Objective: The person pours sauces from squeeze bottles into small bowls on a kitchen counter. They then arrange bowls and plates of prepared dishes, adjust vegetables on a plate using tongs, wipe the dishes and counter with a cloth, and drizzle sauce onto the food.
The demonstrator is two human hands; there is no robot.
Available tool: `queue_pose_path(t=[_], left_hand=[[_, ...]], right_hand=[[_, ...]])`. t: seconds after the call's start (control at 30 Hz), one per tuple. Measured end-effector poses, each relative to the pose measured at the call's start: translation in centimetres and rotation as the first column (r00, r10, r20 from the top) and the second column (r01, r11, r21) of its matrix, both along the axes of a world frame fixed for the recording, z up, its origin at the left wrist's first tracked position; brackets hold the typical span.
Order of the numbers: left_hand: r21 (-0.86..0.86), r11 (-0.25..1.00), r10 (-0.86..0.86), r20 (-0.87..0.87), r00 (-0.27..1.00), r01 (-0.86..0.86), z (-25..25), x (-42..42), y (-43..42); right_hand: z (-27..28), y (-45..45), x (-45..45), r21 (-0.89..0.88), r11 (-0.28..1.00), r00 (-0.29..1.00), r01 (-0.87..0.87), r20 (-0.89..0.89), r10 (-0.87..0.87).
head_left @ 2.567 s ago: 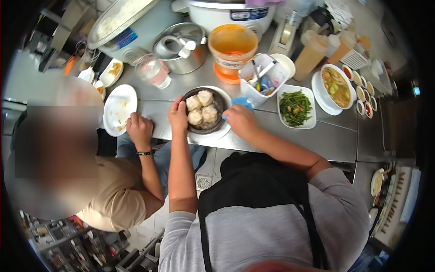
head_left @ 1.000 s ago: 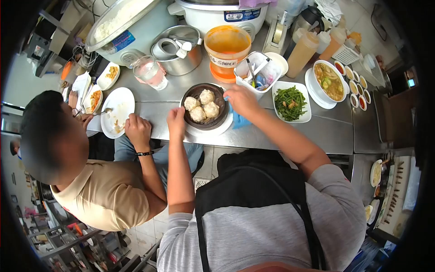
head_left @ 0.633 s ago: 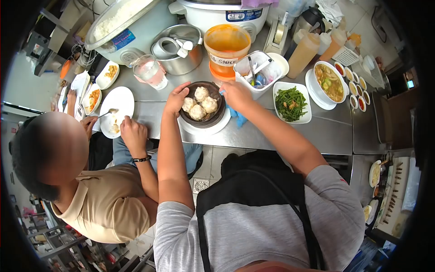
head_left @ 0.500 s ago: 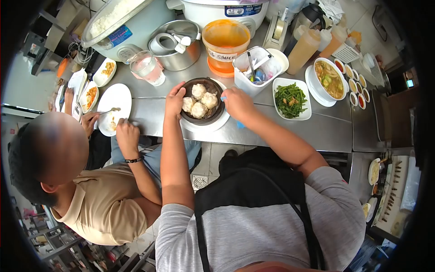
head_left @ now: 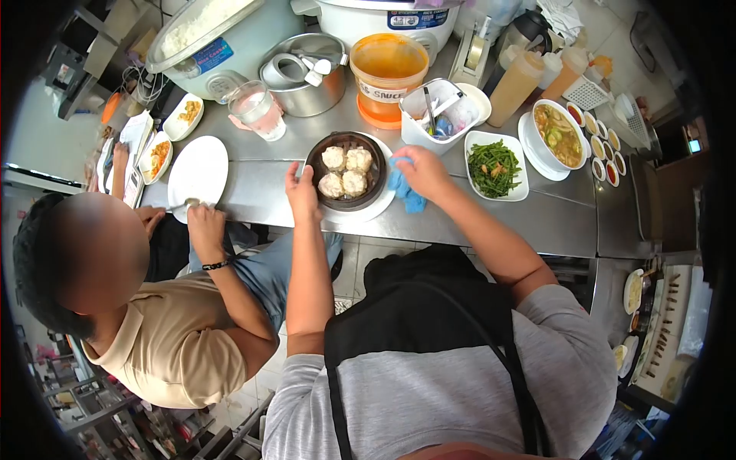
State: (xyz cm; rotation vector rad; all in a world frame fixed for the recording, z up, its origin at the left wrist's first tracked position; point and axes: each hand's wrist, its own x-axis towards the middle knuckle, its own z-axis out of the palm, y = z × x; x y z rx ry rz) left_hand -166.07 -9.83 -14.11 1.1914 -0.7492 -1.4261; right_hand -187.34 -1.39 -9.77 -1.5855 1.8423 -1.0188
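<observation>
A dark round steamer basket (head_left: 313, 181) with several pale dumplings (head_left: 358, 159) sits on a white plate (head_left: 377, 208) at the table's front. Just left of the basket is my left hand (head_left: 303, 195), fingers apart and holding nothing; whether a fingertip touches the rim I cannot tell. My right hand (head_left: 424, 172) pinches a crumpled blue cloth (head_left: 399, 181) beside the basket's right side. A square dish of green beans (head_left: 493, 169) lies to the right of that hand.
Behind the basket stand an orange sauce tub (head_left: 389, 65), a white utensil container (head_left: 437, 115) and a metal pot (head_left: 310, 96). A soup bowl (head_left: 558, 134) is at right. At left, a co-worker's hand (head_left: 206, 230) is at a white oval plate (head_left: 198, 172).
My left hand has come off the basket's rim. The basket and its dumplings have turned. My right hand has moved right, and more of the blue cloth shows. The co-worker's hand has shifted slightly left.
</observation>
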Motion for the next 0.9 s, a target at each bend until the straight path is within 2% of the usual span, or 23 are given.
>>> queue_pose_path(t=[0.07, 0.17, 0.3, 0.4, 0.5, 0.6, 0.7, 0.8, 0.9], left_hand=[[0.064, 0.99, -0.132, 0.092, 0.987, 0.127, 0.4, 1.0, -1.2], [0.068, 0.946, -0.324, 0.133, 0.937, 0.317, 0.5, 0.7, -2.3], [0.07, 0.98, -0.192, 0.075, 0.978, 0.187, -0.6, 0.2, -2.2], [0.079, 0.987, -0.145, 0.093, 0.985, 0.137, -0.1, 0.3, -1.1], [0.125, 0.976, -0.194, 0.13, 0.972, 0.178, -0.2, 1.8, -0.9], [0.152, 0.963, -0.242, 0.114, 0.964, 0.224, 0.3, 2.4, -1.1], [0.157, 0.962, -0.239, 0.089, 0.967, 0.223, 0.4, 2.3, -1.2], [0.143, 0.97, -0.204, 0.044, 0.978, 0.196, 0.3, 2.0, -1.0], [0.114, 0.983, -0.147, 0.033, 0.989, 0.143, 0.3, 1.4, -0.7]], right_hand=[[-0.7, -0.3, 0.1, -0.019, 0.999, 0.999, 0.033, -0.032, -0.034], [-1.4, 0.0, 2.5, -0.039, 0.997, 0.99, 0.071, -0.117, -0.075], [-0.5, 2.6, 4.4, -0.036, 0.999, 0.961, -0.03, -0.277, 0.019], [0.0, 3.6, 3.3, 0.007, 0.96, 0.948, -0.281, -0.153, 0.279], [0.8, 2.0, 0.9, 0.039, 0.999, 0.992, 0.038, -0.122, -0.033], [-1.2, -1.0, 0.2, -0.292, 0.954, 0.978, 0.07, -0.167, -0.122], [-4.2, -3.1, 1.4, -0.251, 0.966, 0.904, -0.068, -0.425, -0.046], [-4.8, -0.2, 2.7, -0.277, 0.96, 0.827, -0.029, -0.547, -0.132], [-4.5, 4.2, 4.5, -0.181, 0.983, 0.834, -0.041, -0.547, -0.066]])
